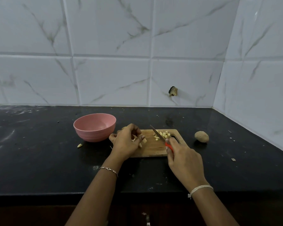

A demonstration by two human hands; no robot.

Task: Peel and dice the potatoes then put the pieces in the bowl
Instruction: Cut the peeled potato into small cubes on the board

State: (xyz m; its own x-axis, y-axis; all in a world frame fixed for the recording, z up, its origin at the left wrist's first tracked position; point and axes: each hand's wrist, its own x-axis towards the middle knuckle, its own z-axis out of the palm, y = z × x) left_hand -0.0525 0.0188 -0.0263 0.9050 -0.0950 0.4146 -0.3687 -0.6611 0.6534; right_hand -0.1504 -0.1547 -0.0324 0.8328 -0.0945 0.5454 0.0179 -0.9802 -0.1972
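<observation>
A wooden cutting board [151,148] lies on the black counter. My left hand [127,140] sits over its left end, fingers curled round pale potato strips [143,141]. My right hand [184,158] grips the red handle of a knife [158,133], whose blade points up-left beside a heap of diced potato [163,135] at the board's far right. A pink bowl [95,127] stands left of the board; no pieces show inside it. One unpeeled potato [201,136] rests right of the board. Another brownish lump peeks out behind my left hand.
A pale potato scrap [79,145] lies on the counter in front of the bowl. Small bits and peel flecks dot the counter [39,152] at the right. White marble-look tiled walls close the back and right side. The counter's front edge runs below my wrists.
</observation>
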